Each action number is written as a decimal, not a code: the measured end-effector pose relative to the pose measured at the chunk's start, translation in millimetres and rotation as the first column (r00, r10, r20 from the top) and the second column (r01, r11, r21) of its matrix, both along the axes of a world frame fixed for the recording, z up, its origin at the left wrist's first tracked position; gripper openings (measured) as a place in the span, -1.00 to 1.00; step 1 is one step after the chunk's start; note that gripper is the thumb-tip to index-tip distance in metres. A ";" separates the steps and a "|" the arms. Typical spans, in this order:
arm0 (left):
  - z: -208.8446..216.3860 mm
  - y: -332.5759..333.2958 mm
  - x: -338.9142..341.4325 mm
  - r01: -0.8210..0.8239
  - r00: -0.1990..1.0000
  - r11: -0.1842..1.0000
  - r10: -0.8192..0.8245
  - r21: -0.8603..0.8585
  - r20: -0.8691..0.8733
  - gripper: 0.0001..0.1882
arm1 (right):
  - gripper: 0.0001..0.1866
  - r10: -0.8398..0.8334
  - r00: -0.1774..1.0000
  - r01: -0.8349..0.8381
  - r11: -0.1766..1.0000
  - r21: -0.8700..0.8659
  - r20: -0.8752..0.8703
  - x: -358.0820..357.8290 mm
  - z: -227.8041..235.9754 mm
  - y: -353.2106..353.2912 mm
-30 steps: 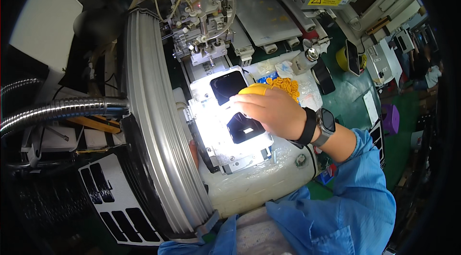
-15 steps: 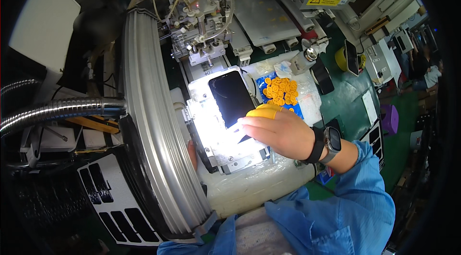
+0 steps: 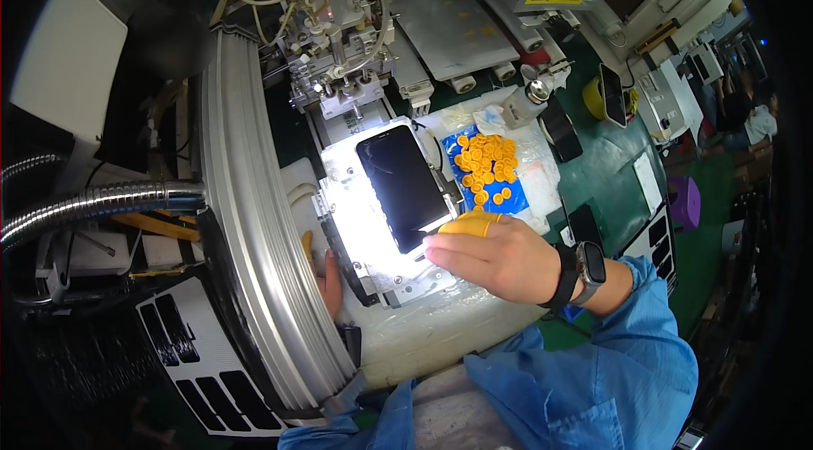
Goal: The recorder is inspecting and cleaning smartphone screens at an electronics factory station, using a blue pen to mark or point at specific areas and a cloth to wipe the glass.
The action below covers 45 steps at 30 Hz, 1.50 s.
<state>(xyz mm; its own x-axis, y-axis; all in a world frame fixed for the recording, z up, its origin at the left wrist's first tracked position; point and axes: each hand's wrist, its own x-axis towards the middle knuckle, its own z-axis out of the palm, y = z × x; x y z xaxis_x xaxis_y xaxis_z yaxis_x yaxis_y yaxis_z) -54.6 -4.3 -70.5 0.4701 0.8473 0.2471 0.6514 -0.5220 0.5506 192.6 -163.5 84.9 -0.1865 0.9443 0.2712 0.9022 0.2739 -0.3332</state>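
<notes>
A black phone screen panel (image 3: 405,179) lies on a brightly lit metal fixture (image 3: 343,192). My right hand (image 3: 500,262), wearing yellow finger cots and a dark watch, is at the panel's lower right corner. Its fingers are pressed together in a pinch, and glare and the fingers themselves hide what is between them. To the left of the fixture, my left hand (image 3: 331,287) shows partly past the metal column. Two of its digits point upward and apart, one in a yellow cot, with nothing visible between them; the rest is hidden.
A ridged aluminium column (image 3: 254,196) stands at left. Many orange finger cots (image 3: 484,164) lie on a blue sheet (image 3: 512,198). Beyond the fixture hangs a machine head (image 3: 343,69) with hoses. A metal-topped bottle (image 3: 521,104) and a dark phone (image 3: 560,132) are at right.
My right hand has shifted slightly down along the panel's lower edge. More of my left hand has come into sight beside the column. The whole view has shifted slightly.
</notes>
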 end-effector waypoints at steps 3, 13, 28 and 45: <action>5.7 2.5 -0.7 0.042 0.999 0.999 -0.041 0.011 -0.035 -0.46 | -0.66 0.043 0.999 -0.043 0.998 -0.050 0.001 4.4 1.9 -9.4; 9.4 1.5 2.9 0.049 0.998 0.999 -0.049 0.008 -0.050 -0.46 | -0.80 -0.637 0.475 -0.084 0.653 -0.753 -0.606 66.2 -95.9 -124.6; 5.5 5.0 -2.9 0.059 0.995 0.998 -0.057 0.019 -0.082 -0.52 | -0.53 -0.617 0.776 0.358 0.605 -0.711 -0.133 63.1 -83.7 -144.5; 3.2 -0.2 -2.6 -0.004 0.999 1.000 0.004 -0.014 -0.040 -0.56 | -0.64 -0.561 0.820 0.404 0.706 -0.582 -0.112 52.0 -98.2 -105.7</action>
